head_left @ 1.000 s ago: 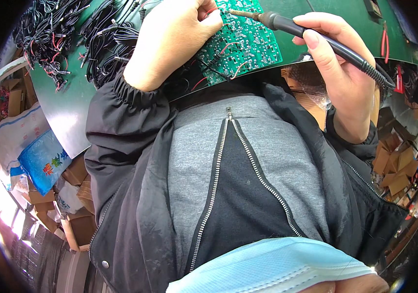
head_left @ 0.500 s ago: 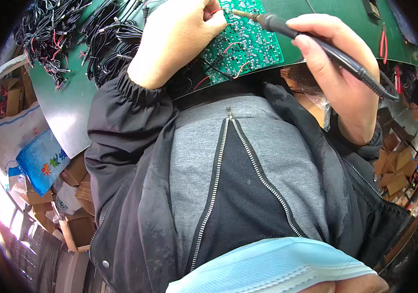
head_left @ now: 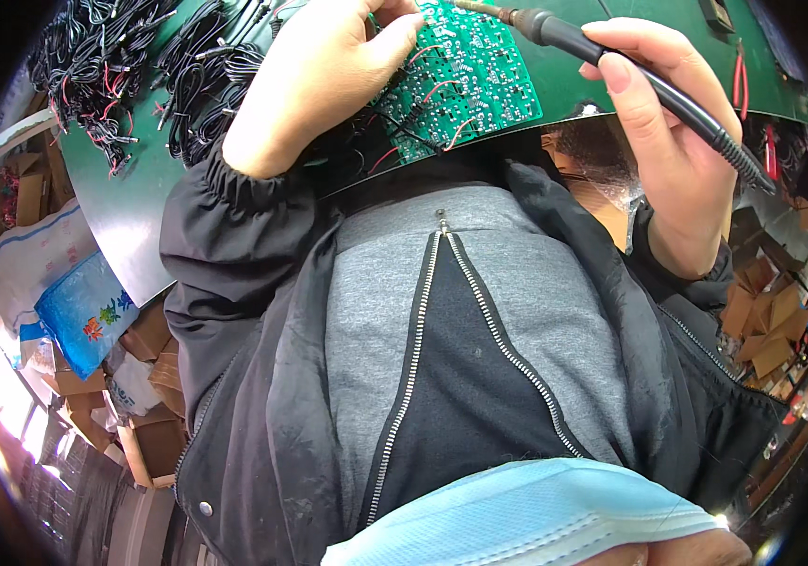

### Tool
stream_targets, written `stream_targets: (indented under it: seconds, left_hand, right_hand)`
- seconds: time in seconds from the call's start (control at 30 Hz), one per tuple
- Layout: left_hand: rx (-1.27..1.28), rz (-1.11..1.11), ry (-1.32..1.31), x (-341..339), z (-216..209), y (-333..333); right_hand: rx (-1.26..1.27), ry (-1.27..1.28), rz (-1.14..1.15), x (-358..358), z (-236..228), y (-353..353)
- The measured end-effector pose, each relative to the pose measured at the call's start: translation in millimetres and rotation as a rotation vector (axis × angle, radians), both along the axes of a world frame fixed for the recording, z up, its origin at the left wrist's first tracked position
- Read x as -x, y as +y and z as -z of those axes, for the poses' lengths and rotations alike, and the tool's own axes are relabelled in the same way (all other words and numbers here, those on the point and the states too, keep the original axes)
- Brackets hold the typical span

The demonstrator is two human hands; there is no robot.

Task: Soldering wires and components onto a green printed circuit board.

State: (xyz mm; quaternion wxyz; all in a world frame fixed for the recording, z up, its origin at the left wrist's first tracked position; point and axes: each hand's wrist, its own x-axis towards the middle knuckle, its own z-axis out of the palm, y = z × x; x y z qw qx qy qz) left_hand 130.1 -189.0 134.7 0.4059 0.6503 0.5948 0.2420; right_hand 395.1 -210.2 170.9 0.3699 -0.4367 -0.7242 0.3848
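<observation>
My right hand (head_left: 673,141) grips a black-handled soldering iron (head_left: 569,38), its metal tip pointing left over the far part of a green circuit board (head_left: 479,85). Small components cover this board, and several thin red and black wires rise from its near and left side. At the board's far left edge, my left hand (head_left: 328,75) is closed in a pinch. A red wire showed at those fingertips half a second ago; now the fingers and the frame's upper edge hide it. Beside my left wrist lie bundled black cables (head_left: 201,104) with bare connector ends.
More black cables with red leads (head_left: 102,85) are heaped at the far left of the green table (head_left: 111,217). Red-handled pliers (head_left: 741,85) lie at the right. Cardboard boxes (head_left: 154,443) and a blue printed bag (head_left: 88,311) are below on the left.
The circuit board and my left hand have shifted slightly left and away. My right hand has moved a little right, drawing the soldering iron's tip toward the upper edge.
</observation>
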Motion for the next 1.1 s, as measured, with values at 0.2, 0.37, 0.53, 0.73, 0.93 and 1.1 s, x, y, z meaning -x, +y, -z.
stream_targets:
  seconds: [0.2,0.37,0.53,0.73,0.93,1.1]
  left_hand:
    - [-0.443,0.039,0.163,0,22,-5]
    - [-0.481,-0.02,0.301,-5,19,-8]
    - [-0.474,-0.024,0.32,-8,15,-9]
    - [-0.518,-0.028,0.331,-20,1,-23]
    - [-0.524,-0.036,0.319,-20,1,-24]
    - [-0.539,-0.032,0.309,-21,4,-24]
  right_hand:
    - [0.069,-0.02,-0.039,5,5,0]
    - [0.069,-0.001,-0.063,7,9,2]
    - [0.086,0.011,-0.067,8,6,0]
    - [0.081,-0.004,-0.058,-1,-9,-14]
    - [0.055,-0.008,-0.066,2,-13,-13]
    - [-0.058,-0.21,-0.211,6,-32,-3]
